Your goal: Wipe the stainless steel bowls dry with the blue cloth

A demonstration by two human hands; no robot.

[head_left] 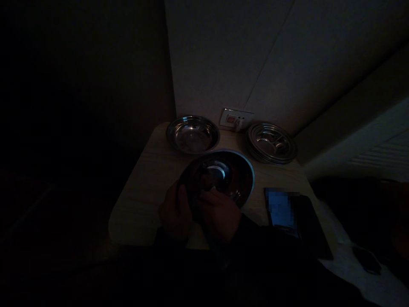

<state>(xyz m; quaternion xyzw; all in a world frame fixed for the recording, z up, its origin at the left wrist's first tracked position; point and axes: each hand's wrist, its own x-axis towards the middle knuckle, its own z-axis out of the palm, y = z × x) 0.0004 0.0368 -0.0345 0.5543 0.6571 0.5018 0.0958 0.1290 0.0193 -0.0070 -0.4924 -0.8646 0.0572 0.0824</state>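
A shiny metal bowl is tipped toward me at the front middle of the small table. My left hand grips it by its left rim, thumb up along the edge. Over the near side of the bowl, my right hand reaches in with its fingers closed together. The dim light hides what those fingers hold, if anything. Just behind stands another metal bowl, shallow and upright. To the right of it is a stack of metal dishes.
The pale wooden table stands against a wall with a socket and plug. A lit phone-like screen lies at the right on a dark flat item. Another dark object rests on a light surface farther right.
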